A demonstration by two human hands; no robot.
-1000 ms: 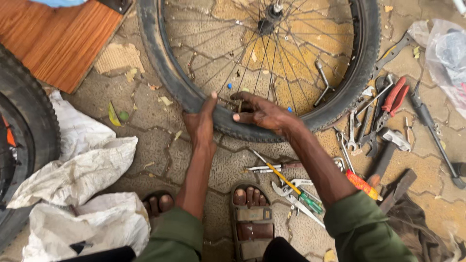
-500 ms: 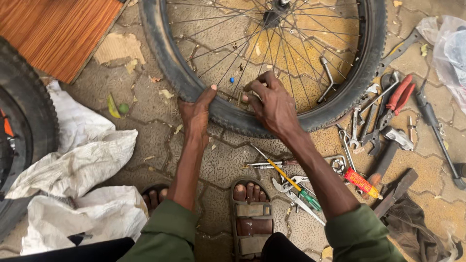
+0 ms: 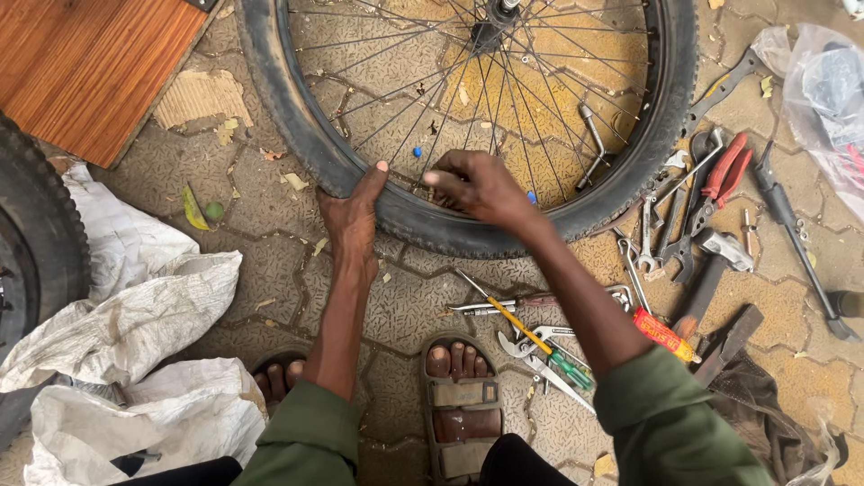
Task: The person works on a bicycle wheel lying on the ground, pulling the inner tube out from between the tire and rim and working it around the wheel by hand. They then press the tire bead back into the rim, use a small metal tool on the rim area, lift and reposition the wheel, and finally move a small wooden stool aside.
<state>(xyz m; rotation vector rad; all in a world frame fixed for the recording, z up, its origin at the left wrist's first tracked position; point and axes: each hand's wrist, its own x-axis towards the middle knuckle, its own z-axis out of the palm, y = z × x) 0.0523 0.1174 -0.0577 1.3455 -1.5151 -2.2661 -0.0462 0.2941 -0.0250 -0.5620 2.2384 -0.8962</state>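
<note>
A spoked bicycle wheel with a black tyre [image 3: 306, 135] lies flat on the paved ground in front of me. My left hand [image 3: 353, 216] presses on the near edge of the tyre, thumb up over its inner side. My right hand [image 3: 477, 184] hovers over the rim just to the right, fingers pinched together near the spokes; whether something small sits in the pinch is too fine to tell. A small blue bit [image 3: 417, 152] lies under the spokes close by. My sandalled feet [image 3: 459, 396] rest below the wheel.
Many hand tools lie to the right: red-handled pliers [image 3: 724, 171], spanners [image 3: 661, 229], a yellow screwdriver [image 3: 517, 324], a hammer [image 3: 796, 234]. White sacks [image 3: 126, 324] lie at left, beside another tyre [image 3: 40, 234]. A wooden board [image 3: 90, 63] sits at top left, a plastic bag [image 3: 823, 99] at top right.
My right hand has lifted off the tyre and moved inward over the rim, fingers now pinched. My left hand stays on the tyre. The view has shifted slightly downward.
</note>
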